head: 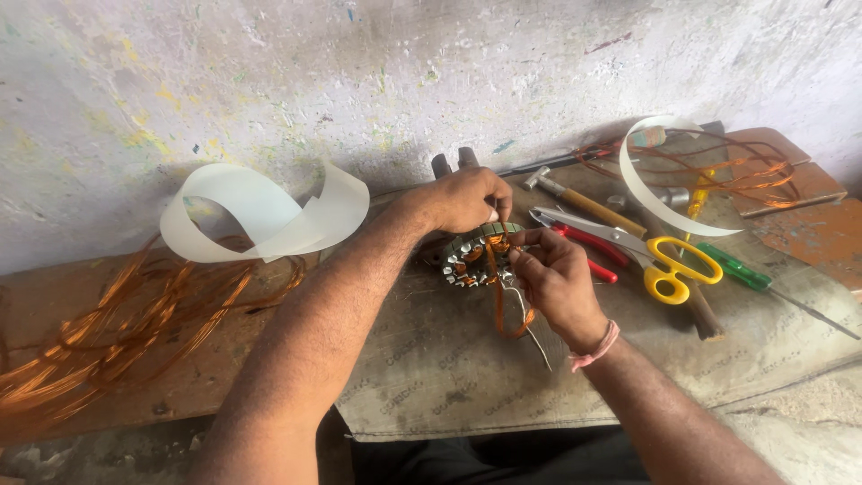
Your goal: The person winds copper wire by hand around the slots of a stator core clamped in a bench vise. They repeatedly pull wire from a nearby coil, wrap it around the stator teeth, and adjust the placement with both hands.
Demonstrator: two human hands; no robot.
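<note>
A round metal stator (469, 260) with slotted teeth lies on a grey cloth (449, 368) on the bench. My left hand (467, 198) grips its far edge from above. My right hand (552, 278) pinches a loop of copper wire (503, 301) at the stator's near right side; the loop hangs down toward me over the cloth. A pink thread band circles my right wrist.
Yellow-handled scissors (669, 265), a hammer (584, 205), red-handled pliers (588, 242) and a green screwdriver (741, 271) lie to the right. White plastic strips curl at left (260, 216) and right (646, 193). Loose copper wire piles lie at left (108, 332) and far right (718, 166).
</note>
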